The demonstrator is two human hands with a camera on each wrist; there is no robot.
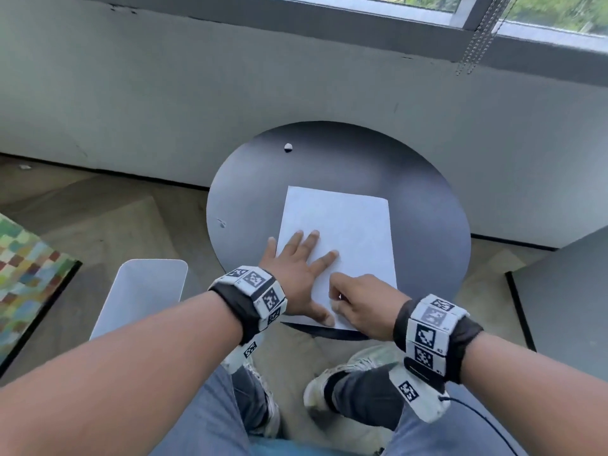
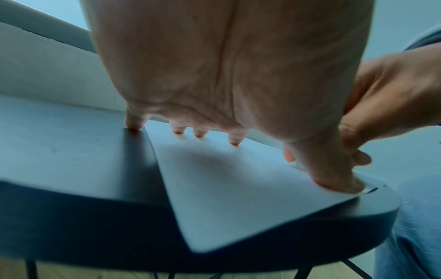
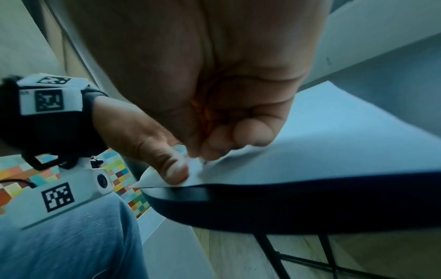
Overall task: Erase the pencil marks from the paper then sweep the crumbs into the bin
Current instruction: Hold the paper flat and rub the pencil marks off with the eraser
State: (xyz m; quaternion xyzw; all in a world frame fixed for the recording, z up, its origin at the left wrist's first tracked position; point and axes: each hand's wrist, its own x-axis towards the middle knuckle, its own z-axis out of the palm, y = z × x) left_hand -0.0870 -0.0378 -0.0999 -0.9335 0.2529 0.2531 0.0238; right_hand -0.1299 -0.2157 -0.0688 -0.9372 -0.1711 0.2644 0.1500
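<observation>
A white sheet of paper [image 1: 348,222] lies on a round black table [image 1: 427,205], its near edge at the table's rim. Any pencil marks on it are too faint to make out. My left hand [image 1: 296,274] lies flat on the sheet's near left part with fingers spread, little finger on the bare table [image 2: 71,151]. Its thumb [image 2: 334,177] presses the paper [image 2: 226,198] near its front corner. My right hand [image 1: 358,301] hovers at the near edge beside that thumb with fingers curled [image 3: 238,132], fingertips touching the paper [image 3: 334,151]; nothing shows in it. A small white eraser [image 1: 288,147] sits far back left.
A white bin [image 1: 141,291] stands on the floor to the left of the table, below its rim. A grey wall and window sill run behind the table. A patterned cushion edge [image 1: 26,264] is at far left, and my knees and shoes are under the near rim.
</observation>
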